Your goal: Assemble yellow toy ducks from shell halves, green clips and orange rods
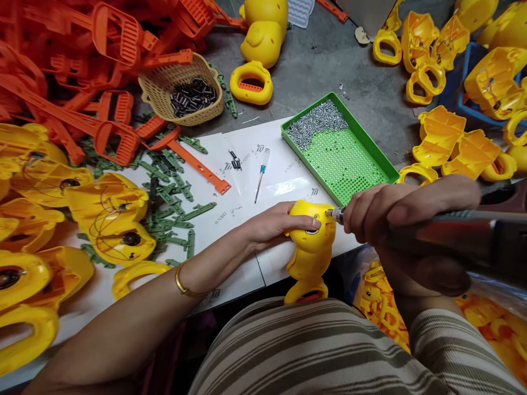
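Grey concrete bench (329, 60), scuffed and crowded, with white paper sheets (247, 164) laid over the near part as a working pad, and right at the paper's front edge sits the action: a glossy yellow moulded plastic duck toy (310, 247), rounded body hanging partly off the edge over the person's striped lap. Left hand (274, 225) wraps the toy's head from the side, thumb pressed on top, clamping it steady, apparently so it cannot twist under the tool. Right hand (382, 211) is closed around the dark barrel of a powered screwdriver (453, 230), its metal tip touching the upper side of the duck's head, held nearly level so the bit meets the shell square on. Just beyond, within easy reach of that hand, a shallow green plastic tray with a perforated floor (341, 151) holds a heap of small silver screws banked into its far corner. A slim clear-handled hand screwdriver (261, 173) lies loose on the paper. Further back, a woven tan plastic basket (181, 90) carries short dark metal pins. Left of the paper, ribbed orange plastic handle pieces (82, 82) are piled over thin green plastic strips (173, 197), while open yellow shell halves (453, 145) stack up on the right.
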A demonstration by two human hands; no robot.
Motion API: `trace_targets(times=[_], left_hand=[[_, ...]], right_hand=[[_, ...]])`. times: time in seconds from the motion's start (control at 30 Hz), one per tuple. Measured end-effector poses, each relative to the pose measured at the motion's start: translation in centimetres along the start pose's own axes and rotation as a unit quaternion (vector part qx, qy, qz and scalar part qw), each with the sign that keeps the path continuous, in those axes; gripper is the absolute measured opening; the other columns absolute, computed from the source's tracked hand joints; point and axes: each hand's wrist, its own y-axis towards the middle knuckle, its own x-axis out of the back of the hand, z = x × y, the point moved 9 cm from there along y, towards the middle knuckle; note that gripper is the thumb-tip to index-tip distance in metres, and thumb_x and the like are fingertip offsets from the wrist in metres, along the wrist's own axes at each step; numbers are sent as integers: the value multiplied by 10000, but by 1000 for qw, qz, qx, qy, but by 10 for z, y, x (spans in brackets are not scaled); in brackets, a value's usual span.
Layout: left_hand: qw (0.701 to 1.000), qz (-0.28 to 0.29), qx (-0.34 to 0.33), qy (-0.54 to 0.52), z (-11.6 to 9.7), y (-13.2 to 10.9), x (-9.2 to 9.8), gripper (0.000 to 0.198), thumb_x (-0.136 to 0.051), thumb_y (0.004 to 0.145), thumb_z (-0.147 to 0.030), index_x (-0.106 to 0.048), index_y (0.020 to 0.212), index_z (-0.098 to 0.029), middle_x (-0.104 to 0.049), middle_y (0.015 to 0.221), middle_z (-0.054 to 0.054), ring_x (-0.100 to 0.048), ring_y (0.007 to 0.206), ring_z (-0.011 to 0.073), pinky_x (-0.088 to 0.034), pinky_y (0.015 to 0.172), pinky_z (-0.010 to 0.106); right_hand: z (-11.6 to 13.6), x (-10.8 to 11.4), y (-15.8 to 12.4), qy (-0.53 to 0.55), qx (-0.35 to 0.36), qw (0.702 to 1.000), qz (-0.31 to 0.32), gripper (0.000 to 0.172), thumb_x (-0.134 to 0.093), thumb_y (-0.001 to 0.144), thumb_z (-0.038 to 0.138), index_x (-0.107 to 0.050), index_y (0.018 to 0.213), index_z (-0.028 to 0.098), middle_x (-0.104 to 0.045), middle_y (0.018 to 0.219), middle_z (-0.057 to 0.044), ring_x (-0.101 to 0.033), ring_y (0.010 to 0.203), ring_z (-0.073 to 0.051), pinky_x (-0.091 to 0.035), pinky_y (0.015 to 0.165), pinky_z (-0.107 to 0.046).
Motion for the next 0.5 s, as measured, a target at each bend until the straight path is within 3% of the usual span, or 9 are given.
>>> trace_targets(times=[0.1,0.23,0.4,0.5], left_hand=[[1000,-13,-6,1,-1,-1,2,301,-814,673,-240,-721,937,-127,-715,870,45,-620,766,150,-469,733,256],[1000,-14,-13,-1,-1,-1,2,325,-816,663,-236,-715,951,-124,-716,886,48,-614,768,152,-465,746,264],[1000,-6,-18,-2,1,-3,2,368,-810,679,-246,-688,1003,-120,-710,932,63,-627,818,164,-473,785,277],[1000,-12,-23,-4,3,-5,2,450,-831,654,-212,-638,1054,-142,-690,979,58,-634,891,177,-481,830,294]], right_hand=[[2,0,-2,64,75,995,-33,240,-756,763,362,-558,729,232,-499,546,39,-507,449,-123,-480,456,-302],[-2,2,-5,76,61,994,-56,283,-768,751,400,-541,732,233,-476,532,55,-487,436,-110,-491,464,-293],[-11,5,-7,75,54,995,-36,286,-755,770,438,-560,752,229,-476,529,58,-483,427,-103,-497,458,-281],[-6,5,-8,77,110,991,-4,283,-740,780,449,-643,905,215,-517,548,47,-524,437,-117,-517,460,-286]])
